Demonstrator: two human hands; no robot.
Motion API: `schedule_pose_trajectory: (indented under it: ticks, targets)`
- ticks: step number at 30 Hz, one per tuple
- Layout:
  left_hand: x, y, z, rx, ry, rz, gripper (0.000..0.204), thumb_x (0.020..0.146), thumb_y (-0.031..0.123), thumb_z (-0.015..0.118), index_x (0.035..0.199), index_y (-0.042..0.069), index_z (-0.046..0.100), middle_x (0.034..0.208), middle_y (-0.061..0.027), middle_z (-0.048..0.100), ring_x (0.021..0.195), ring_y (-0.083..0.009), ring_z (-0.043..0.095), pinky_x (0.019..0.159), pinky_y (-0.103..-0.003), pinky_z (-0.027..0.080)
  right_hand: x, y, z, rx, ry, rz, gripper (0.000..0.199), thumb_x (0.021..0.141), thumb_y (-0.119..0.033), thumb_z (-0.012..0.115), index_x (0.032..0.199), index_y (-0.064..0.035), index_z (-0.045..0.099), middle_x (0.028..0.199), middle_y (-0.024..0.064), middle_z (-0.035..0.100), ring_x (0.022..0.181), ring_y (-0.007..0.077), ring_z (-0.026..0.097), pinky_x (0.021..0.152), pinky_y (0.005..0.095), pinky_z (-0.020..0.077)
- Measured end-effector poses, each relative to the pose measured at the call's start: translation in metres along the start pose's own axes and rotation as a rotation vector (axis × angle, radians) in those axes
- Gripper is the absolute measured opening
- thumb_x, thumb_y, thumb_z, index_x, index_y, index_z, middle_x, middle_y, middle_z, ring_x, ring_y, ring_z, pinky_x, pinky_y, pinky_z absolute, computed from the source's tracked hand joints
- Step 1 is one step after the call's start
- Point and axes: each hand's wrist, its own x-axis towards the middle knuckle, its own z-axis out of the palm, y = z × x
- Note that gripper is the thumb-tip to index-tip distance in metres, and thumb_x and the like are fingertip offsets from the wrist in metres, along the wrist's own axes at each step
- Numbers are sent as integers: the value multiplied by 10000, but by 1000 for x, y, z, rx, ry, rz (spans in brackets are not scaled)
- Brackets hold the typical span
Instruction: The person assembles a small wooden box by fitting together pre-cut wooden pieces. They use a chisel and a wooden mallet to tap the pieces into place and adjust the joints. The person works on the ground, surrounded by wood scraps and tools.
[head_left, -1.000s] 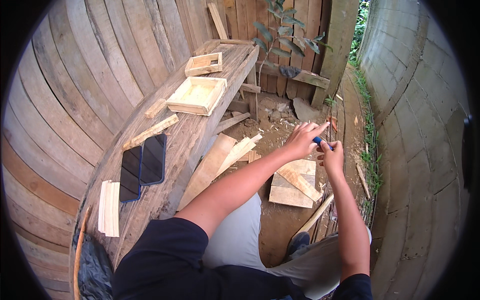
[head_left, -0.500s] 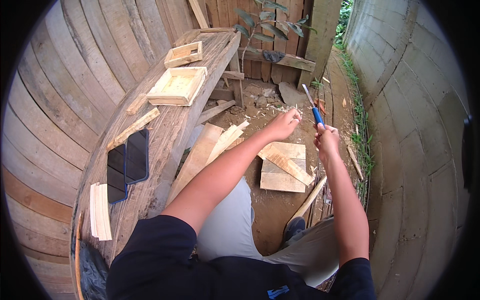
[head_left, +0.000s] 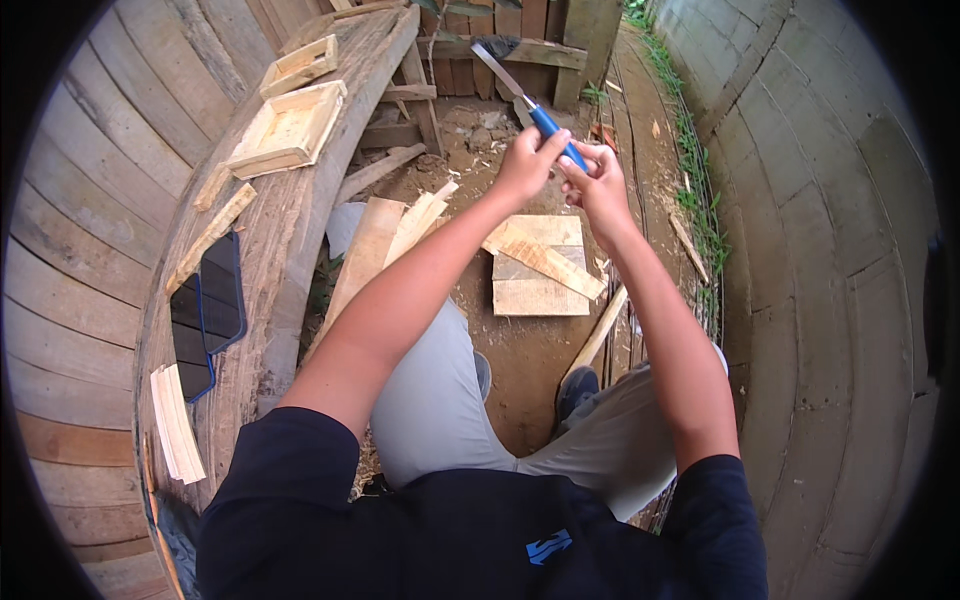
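Note:
Both my hands are on a blue-handled chisel (head_left: 547,122), held out in front of me with its flat metal blade pointing up and to the left. My left hand (head_left: 528,168) is closed, its thumb and fingers on the middle of the handle. My right hand (head_left: 600,188) grips the butt end of the handle. Below them on the ground is a square block of light boards (head_left: 540,297), and across it lies a loose thin wood strip (head_left: 545,262).
At left a rough wooden bench (head_left: 285,215) bears two shallow wooden boxes (head_left: 290,130), two dark phones (head_left: 222,285), a wood strip (head_left: 212,235) and stacked thin slats (head_left: 178,425). Boards (head_left: 372,245) lean beside it. A block wall (head_left: 800,250) rises at right.
My left hand has come over and closed on the chisel's handle beside my right hand. The chisel has moved left and up in the picture. The whole view has shifted.

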Motion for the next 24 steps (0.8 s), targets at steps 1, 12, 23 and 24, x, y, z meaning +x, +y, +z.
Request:
schedule_pose_trajectory:
  ticks: [1, 12, 23, 24]
  targets:
    - [6, -4, -14, -53, 31, -3, 350, 1039, 390, 553, 1078, 44, 579, 1001, -81, 697, 865, -142, 675, 677, -275, 547, -3, -9, 8, -41, -77, 12, 399, 957, -154, 707, 1278, -51, 494, 1009, 49, 680, 757, 107, 633, 584, 260, 493]
    - [16, -33, -66, 247, 174, -294, 206, 975, 257, 575, 931, 86, 470, 697, 15, 489, 501, -92, 475, 427, -279, 372, -24, 147, -80, -1481, -421, 223, 428, 929, -212, 617, 1319, -49, 548, 1335, 219, 566, 1254, 397, 563, 1021, 495, 495]
    - [22, -73, -109, 481, 325, -332, 302, 886, 315, 614, 840, 17, 602, 738, -114, 627, 676, -249, 610, 635, -401, 456, -81, 278, -64, -1555, 36, 120, 646, 927, -495, 650, 1424, -127, 461, 1374, 190, 514, 1336, 353, 463, 1116, 541, 331]
    - [19, -72, -110, 510, 340, -332, 366, 861, 348, 618, 838, -16, 646, 790, -180, 698, 781, -320, 685, 744, -445, 504, -81, 274, -60, -1560, 42, 140, 618, 924, -496, 652, 1388, -126, 479, 1308, 174, 535, 1280, 343, 494, 1086, 536, 348]
